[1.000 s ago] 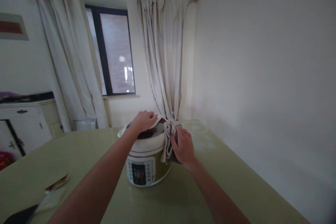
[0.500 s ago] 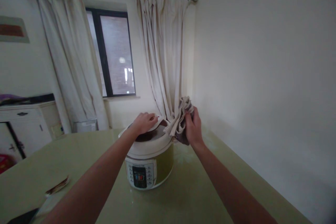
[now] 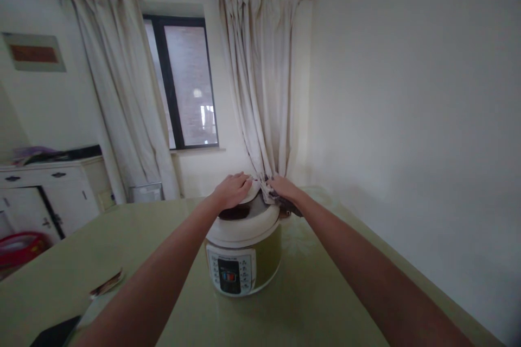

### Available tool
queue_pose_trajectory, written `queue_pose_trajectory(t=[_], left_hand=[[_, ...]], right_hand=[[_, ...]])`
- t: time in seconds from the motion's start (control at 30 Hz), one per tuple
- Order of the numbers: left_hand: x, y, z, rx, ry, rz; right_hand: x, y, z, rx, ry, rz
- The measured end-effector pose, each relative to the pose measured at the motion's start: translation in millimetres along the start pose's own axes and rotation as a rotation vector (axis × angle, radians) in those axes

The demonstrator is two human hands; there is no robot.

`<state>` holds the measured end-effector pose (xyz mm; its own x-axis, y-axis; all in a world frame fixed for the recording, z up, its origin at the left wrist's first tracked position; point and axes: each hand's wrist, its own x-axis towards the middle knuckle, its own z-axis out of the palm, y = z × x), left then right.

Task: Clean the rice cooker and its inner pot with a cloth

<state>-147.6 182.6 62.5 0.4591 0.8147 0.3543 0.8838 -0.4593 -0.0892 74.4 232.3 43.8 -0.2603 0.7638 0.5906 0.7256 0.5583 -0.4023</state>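
Note:
An electric pressure cooker (image 3: 244, 236) with a white rim, a greenish side and a button panel (image 3: 231, 272) stands on the table. Over the white handle on top of its lid lies my left hand (image 3: 233, 191), fingers bent round it; their far side is hidden. My right hand (image 3: 284, 187) holds a crumpled grey-beige cloth (image 3: 266, 193) against the right side of the lid. Part of the cloth hangs below that hand beside the rim. The lid's dark, shiny top (image 3: 236, 212) shows between the hands.
The cooker stands on a pale green tabletop (image 3: 317, 293). At the left front lie a dark flat object (image 3: 55, 332) and a small brownish item (image 3: 106, 283). Curtains (image 3: 268, 76) hang behind, a wall (image 3: 407, 92) runs along the right, and a white cabinet (image 3: 73, 190) stands left.
My right hand has moved the cloth left and down, from beside the cooker onto the lid's right side. My left hand stays at the lid handle. The view has shifted slightly left.

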Motion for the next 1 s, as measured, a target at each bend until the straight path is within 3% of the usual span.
queue_pose_trajectory(t=[0.17, 0.3, 0.43, 0.53, 0.63, 0.7, 0.77, 0.87, 1.0], left_hand=[[0, -5, 7.6, -0.121, 0.011, -0.019], [-1, -7, 8.0, -0.256, 0.026, -0.06], [-4, -11, -6.1, -0.421, 0.039, -0.13], [-21, -26, -20.4, -0.568, 0.096, -0.197], [-57, -49, -19.7, -0.762, 0.235, -0.38], [-86, -59, -4.0, -0.875, 0.37, -0.555], [-115, -58, 23.8, -1.048, 0.581, -0.763], [-149, -39, 77.9, -1.121, 0.576, -0.87], [-176, 2, 143.5, -1.285, 0.636, -0.987]], right_hand=[[-28, -28, -9, -0.055, -0.136, -0.143], [-74, -58, -17, -0.146, -0.073, -0.227], [-108, -85, -18, -0.148, -0.059, -0.401], [-112, -101, -15, -0.146, -0.066, -0.486], [-104, -116, -12, -0.169, -0.085, -0.519], [-97, -130, -7, -0.212, -0.102, -0.535], [-87, -149, 1, -0.269, -0.132, -0.535], [-66, -181, 21, -0.347, -0.226, -0.508], [-25, -215, 57, -0.404, -0.42, -0.428]])
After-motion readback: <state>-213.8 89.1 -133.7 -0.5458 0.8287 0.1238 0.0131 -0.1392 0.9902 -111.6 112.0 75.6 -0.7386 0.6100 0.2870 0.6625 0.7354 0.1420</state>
